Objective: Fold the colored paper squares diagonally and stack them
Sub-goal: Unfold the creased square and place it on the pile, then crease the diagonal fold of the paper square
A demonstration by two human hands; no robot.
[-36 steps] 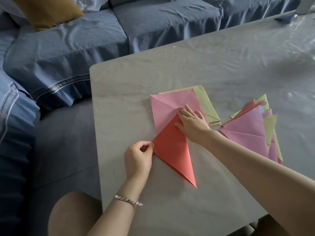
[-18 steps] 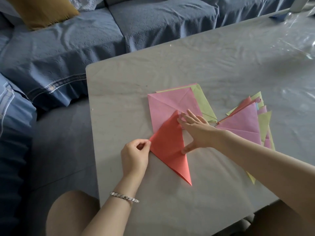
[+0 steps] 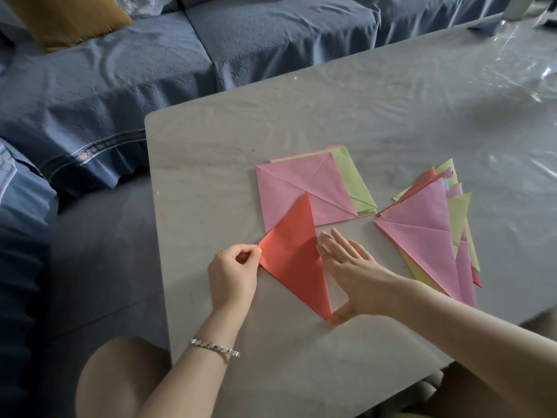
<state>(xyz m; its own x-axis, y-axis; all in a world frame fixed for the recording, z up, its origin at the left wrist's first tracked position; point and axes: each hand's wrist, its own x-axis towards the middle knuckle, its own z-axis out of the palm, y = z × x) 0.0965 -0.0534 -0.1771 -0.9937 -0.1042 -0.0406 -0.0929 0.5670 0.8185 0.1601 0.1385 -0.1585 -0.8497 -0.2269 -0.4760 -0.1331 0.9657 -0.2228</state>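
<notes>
A red paper triangle, folded along its diagonal, lies on the grey table. My left hand pinches its left corner between thumb and fingers. My right hand lies flat with straight fingers along the triangle's long right edge, thumb at the bottom tip. Behind the triangle sits a pile of unfolded squares with a creased pink sheet on top and green ones beneath. To the right is a stack of folded triangles, pink on top, with green, red and yellow edges showing.
A blue sofa with a mustard cushion runs along the table's far and left sides. A clear plastic cover wrinkles over the table at the right. My knee shows below the table's near-left corner.
My right hand slid down the red triangle's right edge from its top tip toward the bottom tip. My left hand kept its pinch on the left corner.
</notes>
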